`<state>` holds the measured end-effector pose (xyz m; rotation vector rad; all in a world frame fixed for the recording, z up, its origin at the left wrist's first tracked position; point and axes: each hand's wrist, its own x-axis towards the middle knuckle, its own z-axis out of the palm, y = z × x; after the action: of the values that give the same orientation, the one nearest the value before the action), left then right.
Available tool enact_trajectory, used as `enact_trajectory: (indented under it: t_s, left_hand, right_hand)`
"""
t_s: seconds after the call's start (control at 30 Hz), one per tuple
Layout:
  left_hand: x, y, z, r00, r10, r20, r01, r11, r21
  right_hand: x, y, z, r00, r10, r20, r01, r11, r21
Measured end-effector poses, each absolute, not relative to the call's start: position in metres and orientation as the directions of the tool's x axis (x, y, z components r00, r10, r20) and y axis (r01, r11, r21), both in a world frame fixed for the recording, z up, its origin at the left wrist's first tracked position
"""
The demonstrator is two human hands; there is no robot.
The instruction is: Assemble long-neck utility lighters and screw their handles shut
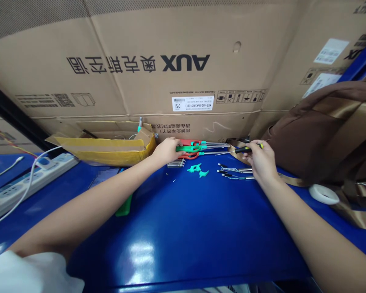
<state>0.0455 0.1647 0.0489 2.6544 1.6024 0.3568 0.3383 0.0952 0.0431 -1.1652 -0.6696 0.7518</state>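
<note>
Near the cardboard at the back, my left hand [168, 150] is closed around the handle end of a green long-necked lighter [187, 149]. Red lighters [190, 142] lie right beside it, their metal tubes pointing right. My right hand [262, 158] grips a screwdriver [243, 150] with a black and yellow handle, its thin shaft pointing left by the lighter tubes. In front of the lighters are small teal plastic triggers [195, 167] and several metal cylindrical parts [177, 163]. Below my right hand lie metal tubes with thin wires [232, 175], partly covered by the hand.
A yellow-taped cardboard box [110, 150] stands at the back left, beside a white power strip [27, 183] with cables. A green piece [124, 206] shows below my left forearm. At right are a brown bag [326, 130] and a white roll [323, 194] on the blue table [195, 236].
</note>
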Motion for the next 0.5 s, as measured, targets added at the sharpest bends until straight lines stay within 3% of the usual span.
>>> enact_trajectory:
  t_s: [0.27,0.5]
  left_hand:
    - [0.044,0.161,0.055,0.386,0.912,0.137,0.897,-0.406,0.175]
    - [0.043,0.156,0.055,0.351,0.908,0.228,0.904,-0.392,0.168]
  right_hand:
    - [0.337,0.096,0.035,0.461,0.881,0.108,-0.011,0.127,-0.992]
    - [0.347,0.104,0.015,0.221,0.966,0.133,0.291,0.064,-0.955]
